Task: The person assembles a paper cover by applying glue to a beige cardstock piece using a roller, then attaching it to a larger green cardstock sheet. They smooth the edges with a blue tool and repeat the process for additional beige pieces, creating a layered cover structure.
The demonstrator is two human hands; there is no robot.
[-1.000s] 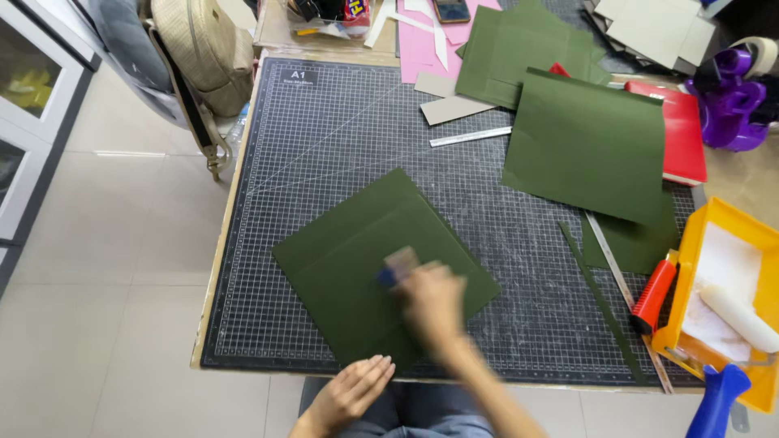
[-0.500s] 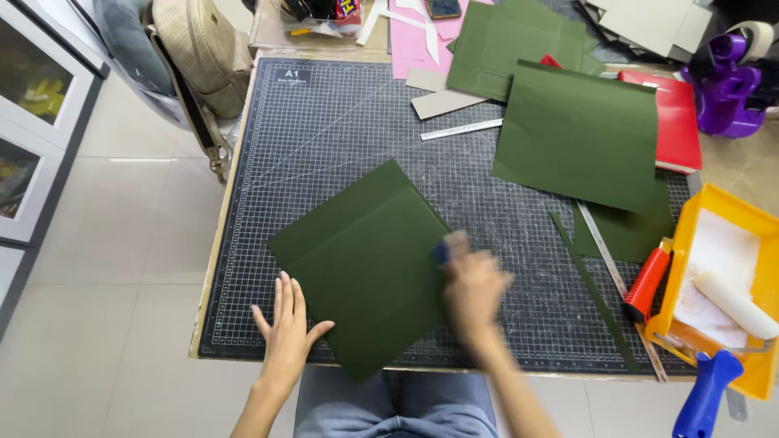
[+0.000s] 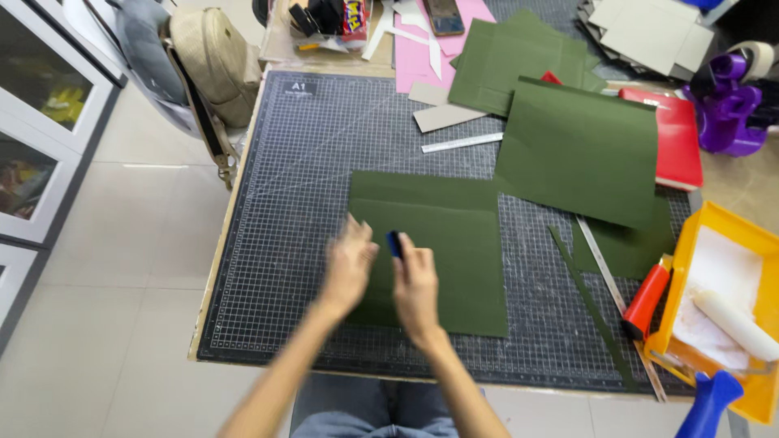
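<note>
A dark green sheet (image 3: pixel 454 243) lies square on the dark gridded cutting mat (image 3: pixel 300 162), with a second green layer showing along its top edge. My right hand (image 3: pixel 415 280) rests on the sheet's left part and grips a small blue tool (image 3: pixel 394 243). My left hand (image 3: pixel 349 264), blurred by motion, sits at the sheet's left edge with fingers spread, right beside the tool.
More green sheets (image 3: pixel 580 146) and a red folder (image 3: pixel 677 138) lie at the back right. A metal ruler (image 3: pixel 602 264), a green strip (image 3: pixel 588 304), a red-handled roller (image 3: pixel 647 300) and a yellow paint tray (image 3: pixel 730 243) sit at the right. A beige bag (image 3: pixel 215 61) hangs at left.
The green sheet has turned from a diagonal lie to square with the mat. My left hand came up from the mat's front edge onto the sheet beside my right hand.
</note>
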